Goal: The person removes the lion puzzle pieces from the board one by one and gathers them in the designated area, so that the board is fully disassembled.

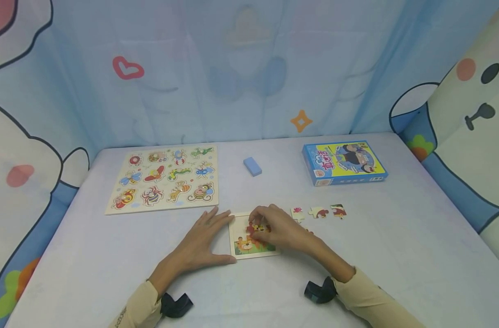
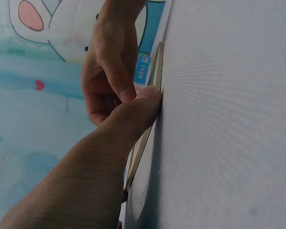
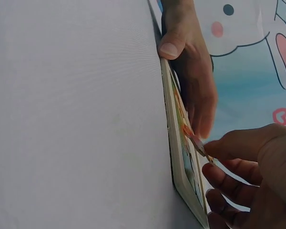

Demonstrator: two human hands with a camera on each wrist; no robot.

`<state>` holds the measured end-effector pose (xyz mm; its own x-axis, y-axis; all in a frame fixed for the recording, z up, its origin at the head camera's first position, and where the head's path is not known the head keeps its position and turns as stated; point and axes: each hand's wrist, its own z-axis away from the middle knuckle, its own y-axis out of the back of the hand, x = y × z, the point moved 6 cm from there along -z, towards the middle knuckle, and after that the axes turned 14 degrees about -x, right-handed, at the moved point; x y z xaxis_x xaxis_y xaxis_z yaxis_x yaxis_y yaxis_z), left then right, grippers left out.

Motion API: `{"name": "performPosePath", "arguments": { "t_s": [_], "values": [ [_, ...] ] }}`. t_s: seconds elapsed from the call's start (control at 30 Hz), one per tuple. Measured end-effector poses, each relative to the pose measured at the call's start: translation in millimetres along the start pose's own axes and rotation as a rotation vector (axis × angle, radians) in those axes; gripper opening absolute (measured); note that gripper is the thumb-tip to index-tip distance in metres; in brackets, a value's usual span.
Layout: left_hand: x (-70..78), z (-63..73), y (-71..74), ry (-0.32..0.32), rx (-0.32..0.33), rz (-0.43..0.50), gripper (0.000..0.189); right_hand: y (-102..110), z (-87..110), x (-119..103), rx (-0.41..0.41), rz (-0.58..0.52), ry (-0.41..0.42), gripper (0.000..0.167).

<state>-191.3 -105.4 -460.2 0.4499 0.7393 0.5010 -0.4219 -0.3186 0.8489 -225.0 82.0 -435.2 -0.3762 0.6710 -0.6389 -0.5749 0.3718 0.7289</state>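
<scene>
A small wooden jigsaw tray (image 1: pixel 253 256) lies in front of me, its lower part filled with a colourful animal picture. My left hand (image 1: pixel 201 242) is spread along the tray's left side, fingers at the upper corner and thumb (image 2: pixel 148 93) at the lower one. Over the tray, my right hand (image 1: pixel 281 228) pinches a jigsaw piece (image 3: pixel 196 142) between thumb and fingers. This piece is tilted above the picture in the right wrist view. Right of the tray lie several loose jigsaw pieces (image 1: pixel 318 212), one partly hidden by my right hand.
A larger wooden insect puzzle board (image 1: pixel 163 181) lies at the back left. Behind the tray is a blue block (image 1: pixel 252 166). A blue and yellow box (image 1: pixel 345 162) stands at the back right. A printed curtain (image 1: pixel 249 68) borders the white table (image 1: pixel 397 255).
</scene>
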Motion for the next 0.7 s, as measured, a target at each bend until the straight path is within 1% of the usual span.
{"name": "performPosePath", "arguments": {
  "t_s": [0.13, 0.3, 0.43, 0.53, 0.7],
  "values": [
    [0.4, 0.1, 0.3, -0.002, 0.004, -0.005, 0.097, 1.2, 0.3, 0.6, -0.002, -0.018, 0.033, 0.026],
    [0.6, 0.0, 0.2, -0.006, 0.003, -0.011, 0.097, 2.1, 0.3, -0.4, -0.007, 0.004, 0.075, 0.03],
    [0.9, 0.4, 0.5, -0.01, 0.006, -0.012, 0.097, 3.5, 0.0, -0.1, -0.014, 0.027, 0.078, 0.03],
    [0.9, 0.6, 0.5, -0.01, 0.005, -0.005, 0.097, 4.8, -0.1, 1.1, -0.024, 0.022, 0.066, 0.028],
    [0.8, 0.7, 0.3, -0.006, -0.001, -0.001, 0.097, 5.7, 0.0, 2.2, -0.045, 0.01, 0.087, 0.029]
  ]
}}
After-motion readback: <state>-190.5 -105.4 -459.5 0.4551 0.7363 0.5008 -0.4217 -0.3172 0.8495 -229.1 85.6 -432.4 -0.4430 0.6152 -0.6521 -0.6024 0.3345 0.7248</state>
